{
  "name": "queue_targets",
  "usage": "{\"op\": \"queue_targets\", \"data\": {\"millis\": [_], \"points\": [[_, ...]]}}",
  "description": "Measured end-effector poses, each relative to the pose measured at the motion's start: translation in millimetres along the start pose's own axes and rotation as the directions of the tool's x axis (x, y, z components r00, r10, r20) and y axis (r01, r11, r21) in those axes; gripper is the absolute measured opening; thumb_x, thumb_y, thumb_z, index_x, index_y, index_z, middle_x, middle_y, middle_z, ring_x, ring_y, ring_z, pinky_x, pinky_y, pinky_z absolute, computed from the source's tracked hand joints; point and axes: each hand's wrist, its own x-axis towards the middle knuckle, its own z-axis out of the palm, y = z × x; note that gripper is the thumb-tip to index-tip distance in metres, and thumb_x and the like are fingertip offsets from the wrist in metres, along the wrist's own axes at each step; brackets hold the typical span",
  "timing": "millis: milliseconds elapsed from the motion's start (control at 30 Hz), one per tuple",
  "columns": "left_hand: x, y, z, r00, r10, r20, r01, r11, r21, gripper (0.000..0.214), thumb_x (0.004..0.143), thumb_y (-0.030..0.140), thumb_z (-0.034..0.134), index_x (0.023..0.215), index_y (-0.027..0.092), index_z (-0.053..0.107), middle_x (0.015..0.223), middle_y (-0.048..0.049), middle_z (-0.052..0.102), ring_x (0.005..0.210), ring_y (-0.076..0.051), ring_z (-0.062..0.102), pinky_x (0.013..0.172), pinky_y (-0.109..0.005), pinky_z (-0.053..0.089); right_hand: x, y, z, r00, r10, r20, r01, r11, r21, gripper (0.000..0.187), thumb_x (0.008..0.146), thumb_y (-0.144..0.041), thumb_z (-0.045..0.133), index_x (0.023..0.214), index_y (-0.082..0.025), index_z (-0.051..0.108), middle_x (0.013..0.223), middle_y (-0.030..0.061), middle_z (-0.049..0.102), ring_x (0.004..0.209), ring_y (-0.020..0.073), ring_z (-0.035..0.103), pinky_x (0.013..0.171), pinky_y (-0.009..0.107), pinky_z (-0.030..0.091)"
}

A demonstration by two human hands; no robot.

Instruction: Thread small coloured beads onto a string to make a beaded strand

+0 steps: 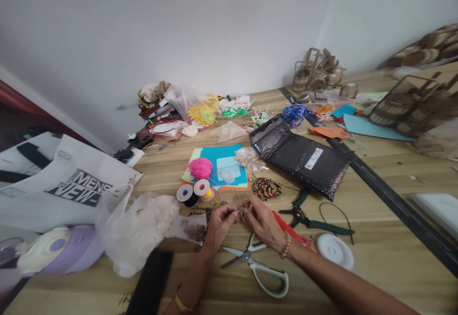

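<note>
My left hand and my right hand meet over the table, fingertips pinched on a thin pale string. A stretch of it rises toward the coloured paper sheets; the part between my fingers is too fine to follow. Below my hands lie open scissors with pale handles. Just beyond them are a coil of multicoloured beads, a ball of pink yarn, a black thread spool and a yellow one. Something red lies partly behind my right wrist.
Right of my hands are green-handled cutters and a white round spool. A black bubble mailer lies beyond. A plastic bag, a black phone-like slab and a purple-white appliance stand left. Small woven baskets sit by the wall.
</note>
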Motion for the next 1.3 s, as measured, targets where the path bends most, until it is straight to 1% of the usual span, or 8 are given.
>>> {"op": "queue_targets", "data": {"millis": [67,133,267,467,633,800,1067,1300], "points": [[0,0,-0.3,1.0,-0.005,0.011,0.005,1.0,-0.003,0.016,0.073,0.029,0.064,0.067,0.014,0.062,0.063,-0.0016,0.063,0.062,-0.014,0.058,0.063,-0.024,0.045,2,0,-3,0.998,-0.049,-0.046,0.049,0.999,-0.009,0.017,0.093,-0.021,0.043,0.103,-0.018,0.056,0.094,0.0073,0.057,0.077,0.0171,0.056,0.068,0.029,0.046],[-1,0,0.0,0.999,-0.011,0.031,0.011,1.0,0.0,0.017,0.072,0.03,0.064,0.067,0.014,0.063,0.064,-0.0022,0.064,0.063,-0.015,0.057,0.063,-0.024,0.044,5,0,-7,0.995,-0.095,-0.038,0.095,0.995,0.015,0.021,0.093,-0.02,0.045,0.107,-0.019,0.06,0.104,0.0095,0.056,0.086,0.0185,0.057,0.073,0.03,0.048],[-1,0,1.6,0.998,-0.015,0.068,0.015,1.0,0.004,0.02,0.072,0.033,0.065,0.067,0.014,0.063,0.064,-0.0024,0.063,0.064,-0.015,0.056,0.063,-0.024,0.042,7,-3,-12,0.989,-0.136,0.056,0.135,0.99,0.03,0.018,0.093,-0.022,0.05,0.102,-0.02,0.065,0.1,0.0079,0.059,0.093,0.0199,0.057,0.08,0.032,0.047],[-1,2,2.4,0.996,-0.01,0.092,0.007,1.0,0.028,0.025,0.073,0.036,0.066,0.063,0.013,0.062,0.061,-0.0012,0.06,0.062,-0.014,0.053,0.061,-0.023,0.041,8,-3,-12,0.988,-0.129,0.079,0.126,0.991,0.053,0.013,0.091,-0.024,0.054,0.086,-0.018,0.065,0.083,0.0044,0.062,0.079,0.0178,0.057,0.071,0.029,0.044],[-2,2,2.5,0.998,-0.006,0.07,0.006,1.0,0.009,0.019,0.072,0.032,0.068,0.071,0.013,0.063,0.066,-0.0011,0.062,0.064,-0.013,0.054,0.062,-0.023,0.042,9,2,-11,0.994,-0.072,0.087,0.065,0.995,0.079,0.018,0.091,-0.027,0.055,0.079,-0.017,0.063,0.072,0.0022,0.06,0.066,0.0149,0.053,0.061,0.025,0.041],[-2,0,4.0,0.999,-0.035,0.037,0.036,0.999,-0.015,0.017,0.068,0.028,0.07,0.074,0.014,0.062,0.066,-0.0004,0.062,0.06,-0.012,0.054,0.057,-0.021,0.041,10,3,-10,0.995,-0.027,0.097,0.016,0.993,0.113,0.022,0.091,-0.032,0.055,0.077,-0.017,0.063,0.07,0.0016,0.062,0.065,0.0145,0.054,0.06,0.025,0.04],[-6,5,7.2,0.998,-0.053,0.015,0.054,0.992,-0.11,0.014,0.068,0.026,0.069,0.07,0.015,0.06,0.061,0.0021,0.06,0.057,-0.01,0.053,0.055,-0.02,0.04,8,-1,-8,0.994,0.02,0.107,-0.039,0.983,0.178,0.022,0.092,-0.03,0.052,0.077,-0.017,0.059,0.07,0.0026,0.063,0.065,0.0153,0.058,0.062,0.025,0.044],[-6,8,6.9,0.997,-0.035,0.069,0.045,0.987,-0.153,0.013,0.068,0.024,0.067,0.067,0.016,0.058,0.061,0.0011,0.064,0.059,-0.012,0.057,0.058,-0.022,0.042,5,-5,-6,0.994,0.012,0.111,-0.028,0.988,0.152,0.021,0.093,-0.03,0.047,0.077,-0.018,0.053,0.067,0.0014,0.06,0.062,0.015,0.056,0.059,0.026,0.042]]}}
